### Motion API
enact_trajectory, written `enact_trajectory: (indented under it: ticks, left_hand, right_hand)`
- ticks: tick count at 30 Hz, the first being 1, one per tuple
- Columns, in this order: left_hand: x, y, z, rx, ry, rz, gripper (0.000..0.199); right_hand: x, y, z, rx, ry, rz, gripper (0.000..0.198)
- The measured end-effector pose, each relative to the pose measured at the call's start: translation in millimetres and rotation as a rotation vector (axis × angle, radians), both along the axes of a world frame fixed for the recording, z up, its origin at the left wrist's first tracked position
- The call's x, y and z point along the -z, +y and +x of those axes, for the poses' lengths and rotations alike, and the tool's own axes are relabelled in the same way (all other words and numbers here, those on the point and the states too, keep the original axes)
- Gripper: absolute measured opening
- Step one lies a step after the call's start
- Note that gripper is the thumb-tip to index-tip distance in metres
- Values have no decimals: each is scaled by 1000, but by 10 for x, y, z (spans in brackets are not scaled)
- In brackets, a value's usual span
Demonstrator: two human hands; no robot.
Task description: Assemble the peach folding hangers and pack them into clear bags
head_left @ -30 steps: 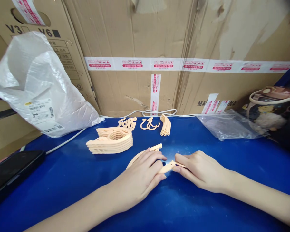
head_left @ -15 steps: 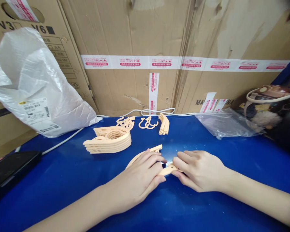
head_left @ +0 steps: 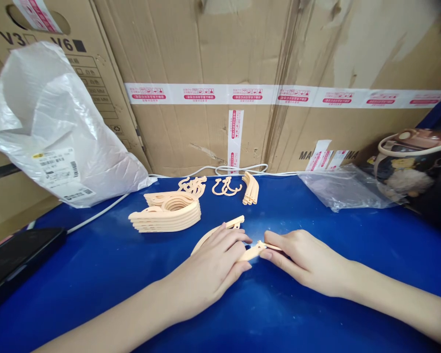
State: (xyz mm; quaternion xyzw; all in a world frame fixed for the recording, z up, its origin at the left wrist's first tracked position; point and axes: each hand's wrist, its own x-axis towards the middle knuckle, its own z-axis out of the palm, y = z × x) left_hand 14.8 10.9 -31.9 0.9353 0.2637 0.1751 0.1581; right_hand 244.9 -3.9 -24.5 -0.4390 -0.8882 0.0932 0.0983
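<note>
On the blue table (head_left: 242, 323), the left hand (head_left: 213, 264) grips a curved cream frame (head_left: 256, 250) — fingers bent across it, thumb along its nearer arm, both ends showing. The right hand (head_left: 305, 260) pinches — thumb against curled forefinger — a thin cream piece (head_left: 273, 247) at the frame's nearer tip.

Half a second ago, the fingers of the right hand (head_left: 308, 262) are bunched over the end of the curved peach piece (head_left: 250, 252) and cover its tip. Now this hand is turned a little and its fingers are drawn back, so the tip comes into sight again beside the small hole. The thin peach strip (head_left: 274, 247), which is almost hidden before, now shows clearly between thumb and forefinger. The end of the curved peach piece also points more upward than half a second ago.
</note>
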Motion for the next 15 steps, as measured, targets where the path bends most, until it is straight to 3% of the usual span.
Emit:
enact_trajectory:
  ticks: [9,15]
  left_hand:
    - [15,6,0,21,43,-31,23]
    - [6,0,10,26,12,-42,20]
  right_hand:
    - [65,21,32,-145,-215,503,38]
    - [46,1,32,-137,-227,620,38]
